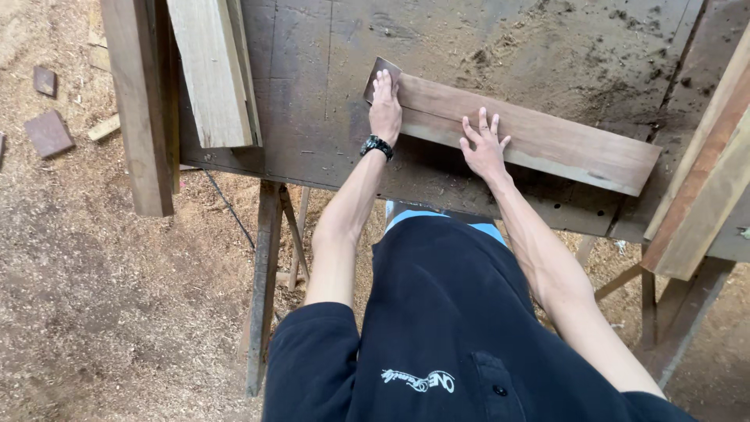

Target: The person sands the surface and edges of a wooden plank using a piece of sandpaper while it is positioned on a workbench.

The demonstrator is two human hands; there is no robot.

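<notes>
Item: reddish-brown wooden plank [547,141], lying flat and slantwise on the dark workbench top [312,94], running from mid-top toward the right edge.
Left hand [385,105]: flat, fingers together, pressing down on the plank's left end beside its clipped corner; grasps nothing. Black wristwatch [376,146] on the wrist.
Right hand [484,144]: open, fingers spread, palm bearing on the plank's near edge toward its middle; grasps nothing.
Handling note: judged a hold-down or positioning of the plank. Even downward pressure from both palms, hands well apart along its length, would keep it from pivoting; fingers are best kept off the edges.
Bench surface: scuffed, scored with lines, sawdust scattered at the far right corner.
Other stock: pale board [211,70] and dark upright beam [141,101] at the left edge; stacked planks [703,195] leaning at the right edge.
Containers: none in view; nothing is held inside anything.
Floor: sawdust-covered ground [101,297], with small square offcuts [48,133] at far left.
Support: wooden trestle leg [262,281] beneath the near edge.
</notes>
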